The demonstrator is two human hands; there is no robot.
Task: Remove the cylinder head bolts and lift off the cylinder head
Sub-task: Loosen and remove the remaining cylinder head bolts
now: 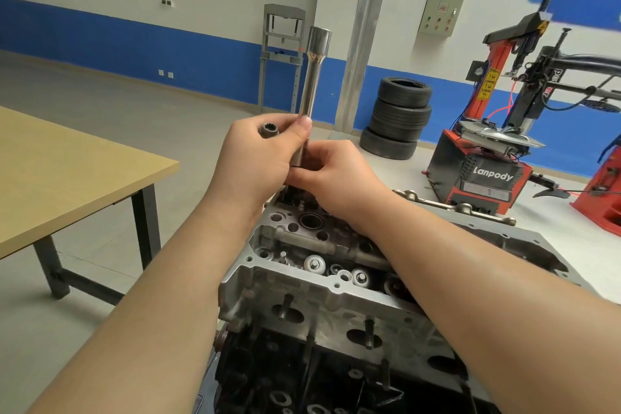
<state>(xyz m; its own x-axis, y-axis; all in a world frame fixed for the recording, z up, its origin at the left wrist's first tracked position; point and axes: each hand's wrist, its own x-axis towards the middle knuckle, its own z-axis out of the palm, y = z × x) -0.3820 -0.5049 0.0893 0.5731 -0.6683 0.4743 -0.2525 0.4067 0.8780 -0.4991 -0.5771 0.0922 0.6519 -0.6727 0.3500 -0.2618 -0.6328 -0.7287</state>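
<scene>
The aluminium cylinder head (302, 292) sits on the dark engine block (285, 380) in front of me, with valve springs and bolt holes showing on top. A long chrome extension socket (314, 74) stands upright over the head's far end. My left hand (258, 161) grips its lower shaft, thumb against the metal, and also holds a short dark splined socket (270, 129) that pokes out to the left. My right hand (332, 171) wraps around the bottom of the tool just above the head; what its fingers hold there is hidden.
A wooden table (67, 171) with black legs stands at the left. Behind the engine are a stack of tyres (398, 118), a red tyre changer (487, 158) and a grey press frame (282, 54). A loose metal part (453, 207) lies right of the head.
</scene>
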